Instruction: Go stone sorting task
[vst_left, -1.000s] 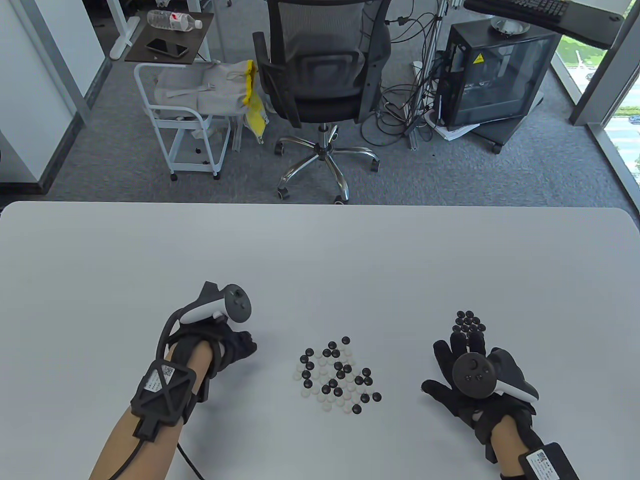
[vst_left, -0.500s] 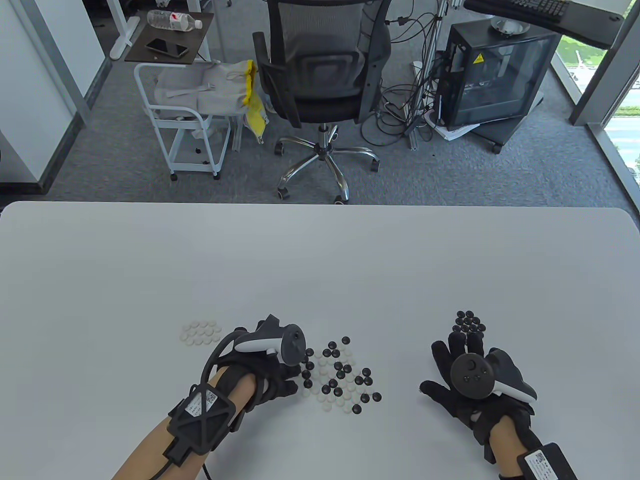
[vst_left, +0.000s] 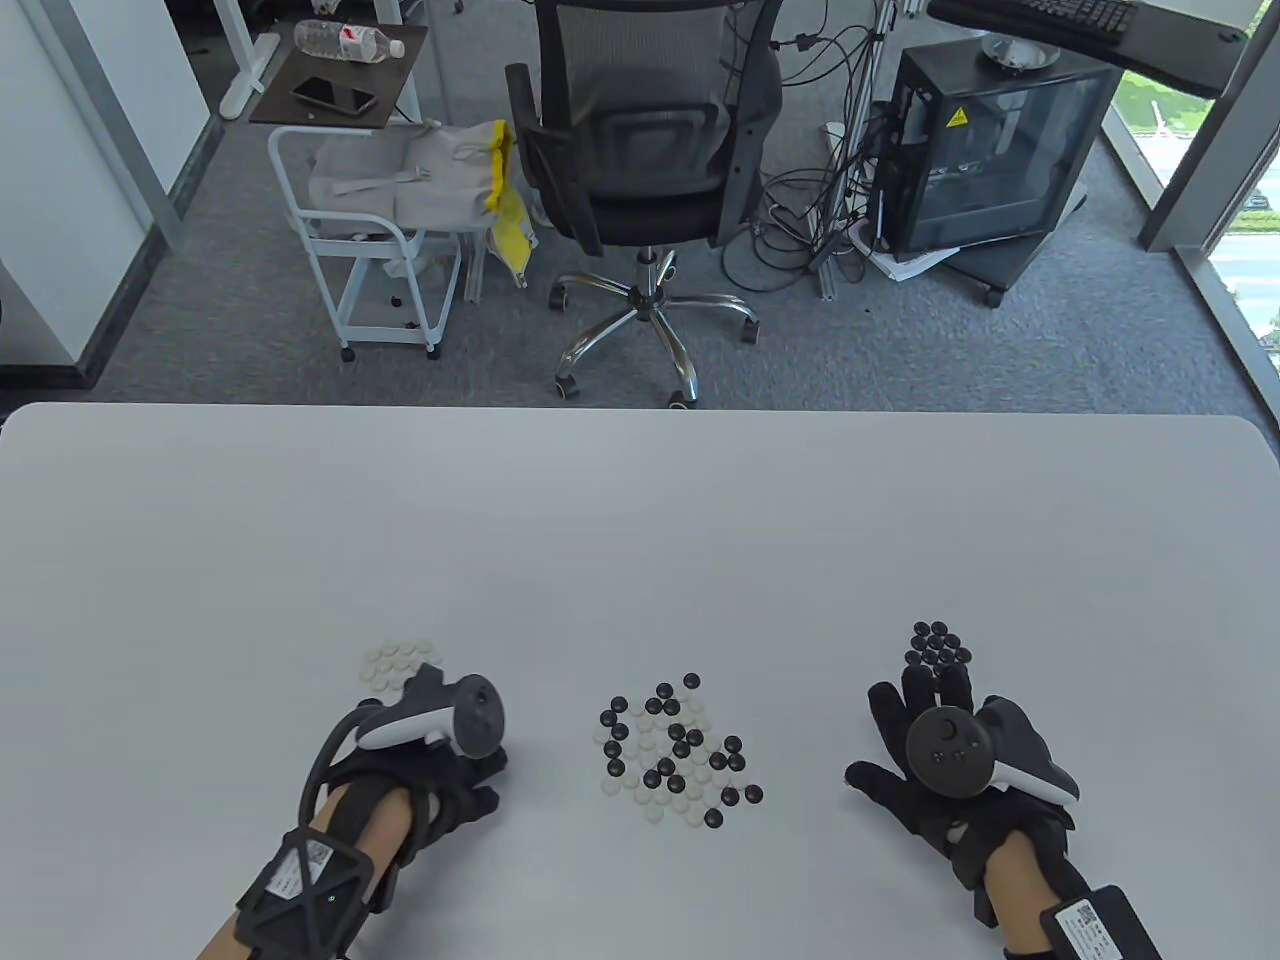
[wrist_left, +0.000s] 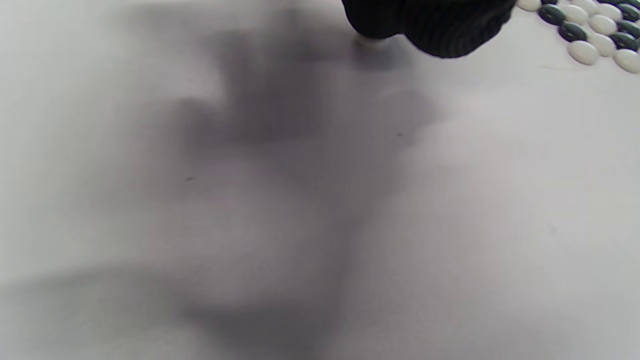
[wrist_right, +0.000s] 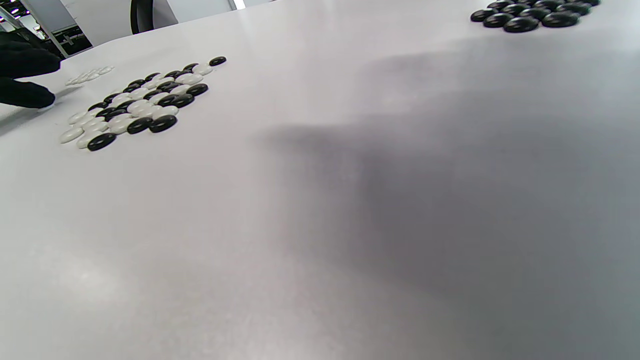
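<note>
A mixed pile of black and white Go stones (vst_left: 675, 750) lies at the table's front middle. Sorted white stones (vst_left: 395, 665) sit to its left and sorted black stones (vst_left: 937, 645) to its right. My left hand (vst_left: 485, 775) is between the white group and the mixed pile, fingers curled. In the left wrist view its fingertips (wrist_left: 430, 25) pinch a white stone (wrist_left: 370, 42) just above the table. My right hand (vst_left: 915, 725) lies flat with fingers spread, just below the black group, holding nothing. The right wrist view shows the mixed pile (wrist_right: 135, 105) and the black group (wrist_right: 530, 12).
The white table (vst_left: 640, 520) stretches far behind the stones. Beyond its far edge stand an office chair (vst_left: 640, 150), a white cart (vst_left: 370, 240) and a computer case (vst_left: 990, 150) on the floor.
My left hand reached right to the mixed pile's left edge, then drew back left toward the white group with a white stone. The right hand has stayed still.
</note>
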